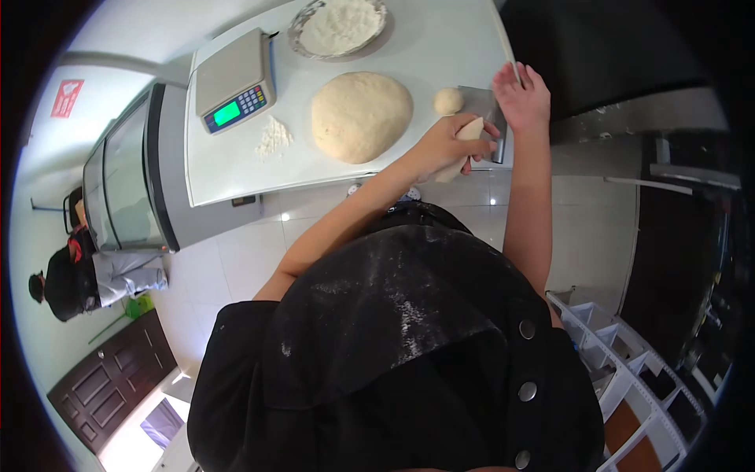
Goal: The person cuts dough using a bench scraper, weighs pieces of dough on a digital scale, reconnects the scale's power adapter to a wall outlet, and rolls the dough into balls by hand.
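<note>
My left hand [460,144] is wrapped around a long piece of dough [450,172] at the table's front right corner. Fingers apart and palm showing, my right hand [523,96] is raised just to the right and holds nothing. Partly hidden behind my left hand, a metal dough scraper [481,101] lies on the tabletop. A small dough ball [448,101] sits against its left side. Farther left rests a large rounded mass of dough [362,116].
The white table [299,175] also bears a digital scale [230,75] with a lit display, a little heap of flour [273,137] and a bowl [297,41] of flour. A glass-fronted cooler [130,177] and another person [75,271] are at left. A white rack [621,346] stands at lower right.
</note>
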{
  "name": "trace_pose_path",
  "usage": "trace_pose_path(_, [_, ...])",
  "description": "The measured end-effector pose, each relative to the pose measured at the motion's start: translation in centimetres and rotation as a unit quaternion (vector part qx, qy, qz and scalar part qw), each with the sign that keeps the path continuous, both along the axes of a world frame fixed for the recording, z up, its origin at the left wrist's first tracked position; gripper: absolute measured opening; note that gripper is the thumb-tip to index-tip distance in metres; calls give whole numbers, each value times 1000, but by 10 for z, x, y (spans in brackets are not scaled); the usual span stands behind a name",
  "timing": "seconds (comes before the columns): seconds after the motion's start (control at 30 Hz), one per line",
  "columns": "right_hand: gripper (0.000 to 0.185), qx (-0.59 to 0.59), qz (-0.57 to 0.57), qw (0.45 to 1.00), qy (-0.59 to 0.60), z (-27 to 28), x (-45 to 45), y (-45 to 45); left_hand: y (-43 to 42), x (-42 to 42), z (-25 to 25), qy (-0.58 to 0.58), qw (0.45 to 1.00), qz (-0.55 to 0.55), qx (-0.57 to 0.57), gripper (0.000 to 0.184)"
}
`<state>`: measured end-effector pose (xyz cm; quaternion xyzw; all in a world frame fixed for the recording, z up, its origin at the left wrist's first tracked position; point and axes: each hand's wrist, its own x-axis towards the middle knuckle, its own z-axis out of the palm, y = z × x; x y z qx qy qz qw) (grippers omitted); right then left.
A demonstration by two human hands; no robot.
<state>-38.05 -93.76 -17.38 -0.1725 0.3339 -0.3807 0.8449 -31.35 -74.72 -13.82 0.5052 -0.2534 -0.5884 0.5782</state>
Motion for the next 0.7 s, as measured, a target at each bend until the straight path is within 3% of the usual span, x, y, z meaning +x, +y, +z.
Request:
trace_pose_path(0.07, [18, 92, 8, 990, -106, 18, 10, 3, -4, -12, 14, -89, 993, -22, -79, 25])
trace_pose_path(0.23, [17, 107, 12, 984, -143, 32, 10, 8, -5, -27, 26, -128, 988, -44, -79, 26])
trace_pose_path(0.4, [6, 43, -58, 984, -163, 25, 1, 1, -7, -44, 27, -169, 948, -259, -81, 25])
trace_pose_path(0.47, [4, 61, -80, 975, -198, 22, -5, 4, -7, -62, 42, -172, 964, -193, -62, 23])
trace_pose_path(0.5, [4, -30, -48, 976, -209, 17, -10, 8, -10, -64, 44, -173, 972, -155, -37, 29])
trace_pose_path(0.53, [7, 58, -48, 974, -212, 13, -16, 8, -14, -62, 42, -177, 973, -131, -63, 31])
trace_pose_path(0.57, [11, 67, -48, 980, -180, 14, -20, 11, -18, -62, 40, -180, 975, -99, -85, 33])
trace_pose_path(0.7, [12, 89, -86, 981, -148, 16, -30, 11, -12, -72, 33, -261, 947, -157, -105, 32])
